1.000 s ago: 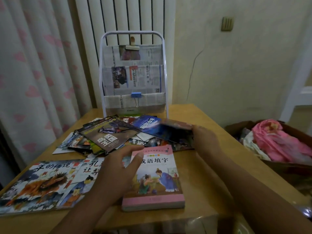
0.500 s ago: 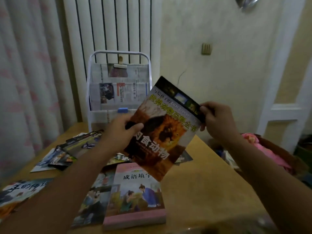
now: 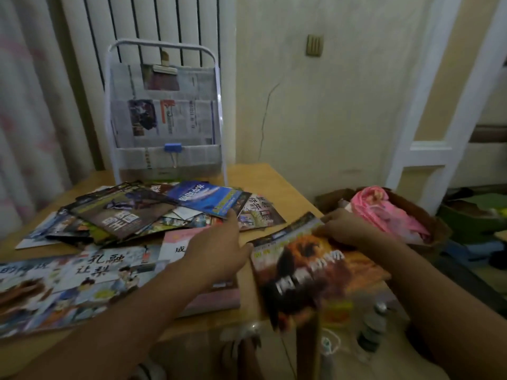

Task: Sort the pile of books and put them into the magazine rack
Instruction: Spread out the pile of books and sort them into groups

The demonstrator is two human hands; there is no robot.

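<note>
Books lie spread over the table, with the magazine rack standing at its far edge against the radiator, already lined with newspaper. The biggest risk is the loose pile fanned out in front of the rack: its glossy covers overlap at odd angles, so a careless pull could send several sliding to the floor. Next is the orange animal book, which lies at the table's right corner with its near end apparently past the edge; the right hand grips its far edge, and letting go there could tip it off. The left hand, fingers loosely extended and holding nothing, rests on the pink book while reaching toward the pile, and could nudge it.
</note>
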